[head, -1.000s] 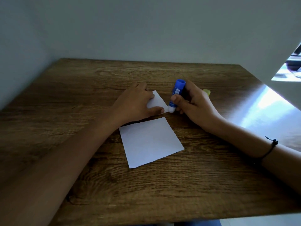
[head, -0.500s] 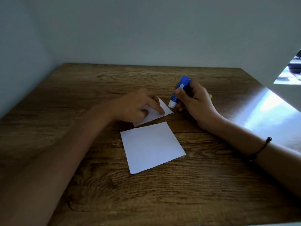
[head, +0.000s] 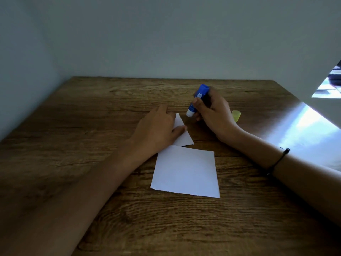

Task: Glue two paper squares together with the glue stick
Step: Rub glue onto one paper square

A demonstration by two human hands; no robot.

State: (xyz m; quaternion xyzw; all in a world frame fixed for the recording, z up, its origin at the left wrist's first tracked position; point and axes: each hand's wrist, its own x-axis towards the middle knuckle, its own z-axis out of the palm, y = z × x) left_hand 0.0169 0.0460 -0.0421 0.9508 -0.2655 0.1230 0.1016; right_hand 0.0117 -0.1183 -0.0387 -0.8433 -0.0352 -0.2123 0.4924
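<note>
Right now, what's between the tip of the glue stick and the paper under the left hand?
Only bare wooden table in the head view: glue stick tip hangs just beyond the far paper square.

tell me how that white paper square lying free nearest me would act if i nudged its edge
The free white paper square lies flat and thin on the smooth wooden table, so it would probably slide lightly. Nothing pins it; lifted by one corner, it would likely flop.

a glue stick (head: 197, 100) is gripped by the right hand (head: 214, 115); one paper square (head: 181, 133) is pinned by the left hand (head: 156, 132).
</note>
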